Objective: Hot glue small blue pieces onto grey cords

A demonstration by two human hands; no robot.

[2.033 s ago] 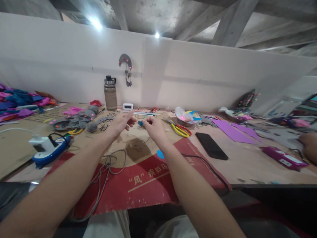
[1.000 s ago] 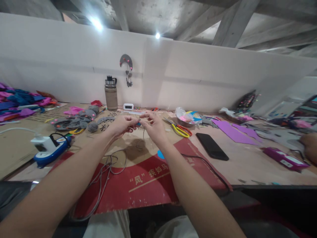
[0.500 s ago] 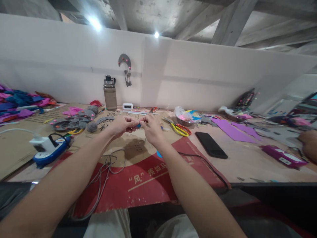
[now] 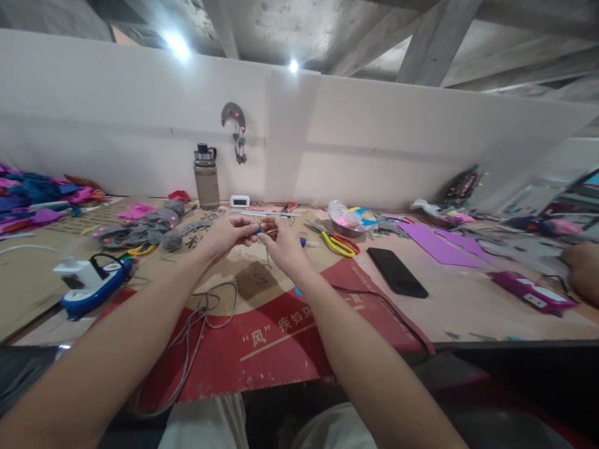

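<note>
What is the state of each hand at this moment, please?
Left hand: closed, pinching a small blue piece.
Right hand: bent close beside the small blue piece; whether it grips anything cannot be told.

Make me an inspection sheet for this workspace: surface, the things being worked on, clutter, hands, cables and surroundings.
Surface: table, with cardboard under the hands, red on its near part.
Work things: small blue piece between the hands, mostly hidden; loose grey cord on the cardboard.
Clutter: scissors and phone to the right; bottle standing at the back.
Hands: left hand pinches the blue piece; right hand has its fingers beside it, grip unclear.
Cables: black cable over the cardboard's right side; blue power strip at left.
Surroundings: white wall; another person's hand at the right edge.
</note>
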